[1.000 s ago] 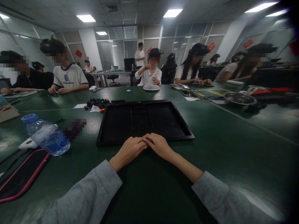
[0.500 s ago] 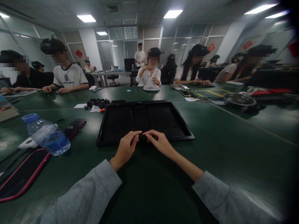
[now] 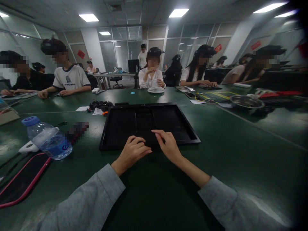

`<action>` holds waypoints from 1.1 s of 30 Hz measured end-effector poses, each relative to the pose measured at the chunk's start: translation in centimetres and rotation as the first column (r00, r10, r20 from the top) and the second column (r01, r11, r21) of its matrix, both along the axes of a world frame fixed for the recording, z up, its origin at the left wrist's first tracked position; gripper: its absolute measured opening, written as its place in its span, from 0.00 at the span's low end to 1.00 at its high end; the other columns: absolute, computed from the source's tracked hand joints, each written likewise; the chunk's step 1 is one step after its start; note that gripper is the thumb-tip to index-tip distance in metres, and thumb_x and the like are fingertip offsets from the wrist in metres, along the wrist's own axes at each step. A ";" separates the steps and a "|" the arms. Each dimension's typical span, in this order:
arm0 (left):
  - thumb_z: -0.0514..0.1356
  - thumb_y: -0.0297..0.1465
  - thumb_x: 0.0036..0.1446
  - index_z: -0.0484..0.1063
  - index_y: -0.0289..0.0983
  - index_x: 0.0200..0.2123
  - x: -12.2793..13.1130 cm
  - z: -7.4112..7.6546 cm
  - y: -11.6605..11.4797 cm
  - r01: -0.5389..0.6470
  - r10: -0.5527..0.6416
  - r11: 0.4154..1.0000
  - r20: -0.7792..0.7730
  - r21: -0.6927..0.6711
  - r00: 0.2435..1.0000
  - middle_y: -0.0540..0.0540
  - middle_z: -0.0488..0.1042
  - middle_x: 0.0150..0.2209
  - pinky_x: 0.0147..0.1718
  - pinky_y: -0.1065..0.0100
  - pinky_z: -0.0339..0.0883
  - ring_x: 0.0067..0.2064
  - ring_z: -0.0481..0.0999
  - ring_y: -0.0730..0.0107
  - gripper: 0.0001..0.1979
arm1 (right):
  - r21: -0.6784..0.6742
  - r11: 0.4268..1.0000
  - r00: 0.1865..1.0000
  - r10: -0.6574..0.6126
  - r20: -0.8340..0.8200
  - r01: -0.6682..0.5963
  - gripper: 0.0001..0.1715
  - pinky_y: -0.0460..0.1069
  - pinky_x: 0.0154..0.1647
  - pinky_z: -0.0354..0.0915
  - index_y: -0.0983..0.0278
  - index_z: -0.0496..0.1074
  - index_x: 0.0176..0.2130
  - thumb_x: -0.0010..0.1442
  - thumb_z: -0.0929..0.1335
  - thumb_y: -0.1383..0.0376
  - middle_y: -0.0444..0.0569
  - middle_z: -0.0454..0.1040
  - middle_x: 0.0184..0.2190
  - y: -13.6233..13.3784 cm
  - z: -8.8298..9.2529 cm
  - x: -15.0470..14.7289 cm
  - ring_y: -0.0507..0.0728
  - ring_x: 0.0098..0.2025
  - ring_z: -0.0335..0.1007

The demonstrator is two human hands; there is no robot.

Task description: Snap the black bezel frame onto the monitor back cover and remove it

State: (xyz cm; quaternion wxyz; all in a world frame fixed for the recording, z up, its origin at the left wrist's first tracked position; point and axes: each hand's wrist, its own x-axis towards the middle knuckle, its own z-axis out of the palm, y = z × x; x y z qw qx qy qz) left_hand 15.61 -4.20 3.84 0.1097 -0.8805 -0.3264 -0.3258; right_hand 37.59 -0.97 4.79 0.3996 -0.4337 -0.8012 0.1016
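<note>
My office, lit from above

I sit at a dark green table; ceiling light panels glow, glass partitions behind.

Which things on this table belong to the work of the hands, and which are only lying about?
In use:
black tray, near edge under both hands
left hand
right hand

Lying about:
water bottle
black case with pink edge
metal bowl
small white fan

Black tray on dark green table; clear bottle, blue cap
</note>
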 end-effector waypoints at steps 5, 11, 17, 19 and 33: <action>0.45 0.22 0.72 0.67 0.40 0.65 -0.8 0.0 0.4 -0.149 0.142 0.987 0.102 0.061 0.985 0.40 0.77 0.53 0.48 0.62 0.70 0.50 0.78 0.67 0.24 | 0.199 0.955 0.962 -0.245 0.118 0.219 0.30 0.60 0.53 0.62 0.54 0.72 0.62 0.69 0.56 0.71 0.56 0.72 0.51 3.2 0.0 3.2 0.64 0.55 0.65; 0.57 0.33 0.69 0.70 0.42 0.62 -3.3 0.9 1.4 -0.343 0.334 0.928 0.086 0.142 0.939 0.40 0.78 0.53 0.59 0.49 0.58 0.60 0.72 0.53 0.20 | 0.079 0.741 0.730 -0.671 0.129 0.667 0.39 0.69 0.61 0.59 0.71 0.59 0.70 0.65 0.66 0.59 0.72 0.62 0.64 8.1 -1.2 11.3 0.76 0.66 0.57; 0.54 0.39 0.68 0.69 0.34 0.63 -9.3 0.9 3.1 -0.789 0.790 0.613 0.043 -0.050 0.611 0.29 0.73 0.58 0.59 0.42 0.57 0.62 0.68 0.40 0.24 | -0.301 0.727 0.785 -0.596 0.170 0.617 0.30 0.61 0.55 0.67 0.67 0.66 0.64 0.64 0.64 0.64 0.62 0.78 0.47 10.3 -3.6 15.0 0.68 0.52 0.75; 0.53 0.43 0.67 0.67 0.31 0.63 -11.6 0.2 3.8 -0.848 0.866 0.476 -0.046 -0.231 0.498 0.26 0.73 0.58 0.55 0.45 0.63 0.58 0.71 0.39 0.29 | -0.298 0.726 0.782 -0.604 0.155 0.620 0.30 0.61 0.54 0.68 0.68 0.67 0.63 0.63 0.64 0.65 0.62 0.79 0.46 10.3 -3.6 14.9 0.68 0.50 0.76; 0.54 0.50 0.64 0.74 0.37 0.52 -16.9 -2.3 6.0 -0.568 0.825 0.488 0.138 -0.663 0.548 0.36 0.81 0.48 0.50 0.55 0.70 0.52 0.79 0.47 0.26 | -0.616 0.772 0.840 -0.433 -0.328 0.157 0.35 0.54 0.43 0.76 0.64 0.61 0.65 0.61 0.69 0.61 0.54 0.80 0.43 9.3 -2.9 15.1 0.59 0.40 0.79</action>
